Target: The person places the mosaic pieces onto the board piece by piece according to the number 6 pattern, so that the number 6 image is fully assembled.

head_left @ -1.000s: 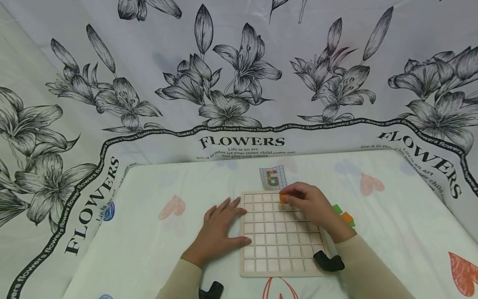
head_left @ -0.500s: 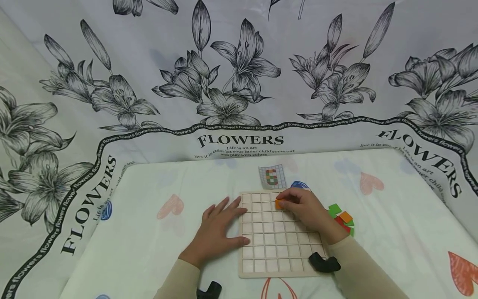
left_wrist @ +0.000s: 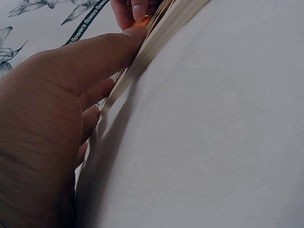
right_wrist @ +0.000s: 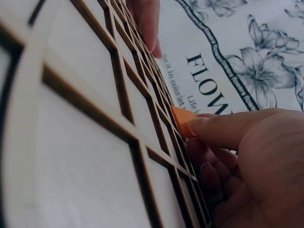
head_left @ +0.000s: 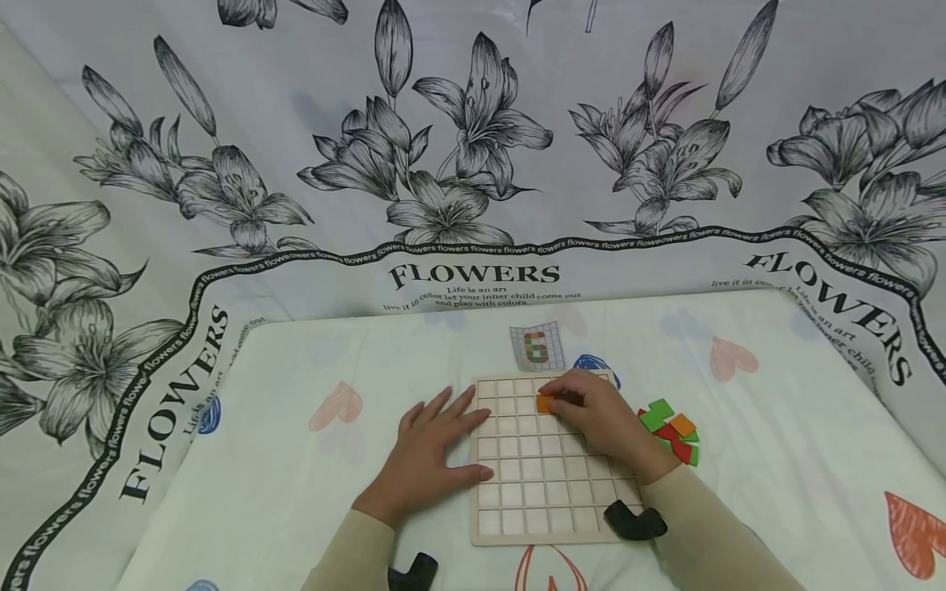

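A wooden grid board [head_left: 510, 497] with square cells lies in the middle of the table. My right hand [head_left: 594, 410] pinches an orange square tile [head_left: 544, 403] between thumb and fingers over the board's second row from the far edge. In the right wrist view the orange tile [right_wrist: 183, 119] stands tilted against the grid strips, its lower corner at the frame. My left hand [head_left: 421, 455] is spread along the board's left edge, thumb and index fingertips on the rim. The left wrist view shows the thumb [left_wrist: 104, 54] pressing on the board's side [left_wrist: 156, 42].
Right of the board lies a loose pile of green, red and orange tiles [head_left: 668, 428]. A small gridded pattern card [head_left: 537, 346] with coloured squares lies beyond the board's far edge. Black wrist camera mounts [head_left: 636, 520] sit at both sleeves. A flower-printed curtain [head_left: 473, 131] hangs behind the table.
My right hand has moved slightly left and nearer with the orange tile, from the far row to the second row. More of the tile pile shows. My left hand stays on the board's edge.
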Action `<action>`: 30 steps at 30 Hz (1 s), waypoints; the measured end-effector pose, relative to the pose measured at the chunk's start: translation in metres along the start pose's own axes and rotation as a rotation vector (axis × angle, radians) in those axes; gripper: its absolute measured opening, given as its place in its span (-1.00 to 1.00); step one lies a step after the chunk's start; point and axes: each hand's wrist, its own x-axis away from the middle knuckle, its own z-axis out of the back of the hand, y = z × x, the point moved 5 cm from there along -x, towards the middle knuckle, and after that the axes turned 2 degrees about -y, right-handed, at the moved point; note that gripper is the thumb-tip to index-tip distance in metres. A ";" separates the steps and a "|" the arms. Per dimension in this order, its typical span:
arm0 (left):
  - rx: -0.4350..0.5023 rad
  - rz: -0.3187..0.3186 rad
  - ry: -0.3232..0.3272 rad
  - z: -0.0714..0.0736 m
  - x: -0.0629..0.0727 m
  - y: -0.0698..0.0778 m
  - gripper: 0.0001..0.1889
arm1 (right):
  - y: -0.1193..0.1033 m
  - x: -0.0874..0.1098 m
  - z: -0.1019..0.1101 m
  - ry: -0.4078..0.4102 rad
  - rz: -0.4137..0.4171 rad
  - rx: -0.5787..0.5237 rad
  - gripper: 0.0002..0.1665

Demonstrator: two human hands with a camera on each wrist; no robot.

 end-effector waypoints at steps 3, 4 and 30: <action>0.001 0.013 -0.015 0.000 0.000 -0.001 -0.14 | -0.001 0.000 0.000 0.006 0.009 0.003 -0.77; 0.001 0.018 -0.020 -0.001 0.000 -0.001 -0.13 | -0.001 0.000 0.000 0.008 0.010 0.000 -0.77; -0.010 0.016 -0.022 0.001 -0.001 0.000 -0.13 | -0.007 0.001 0.007 -0.006 -0.007 -0.176 -0.61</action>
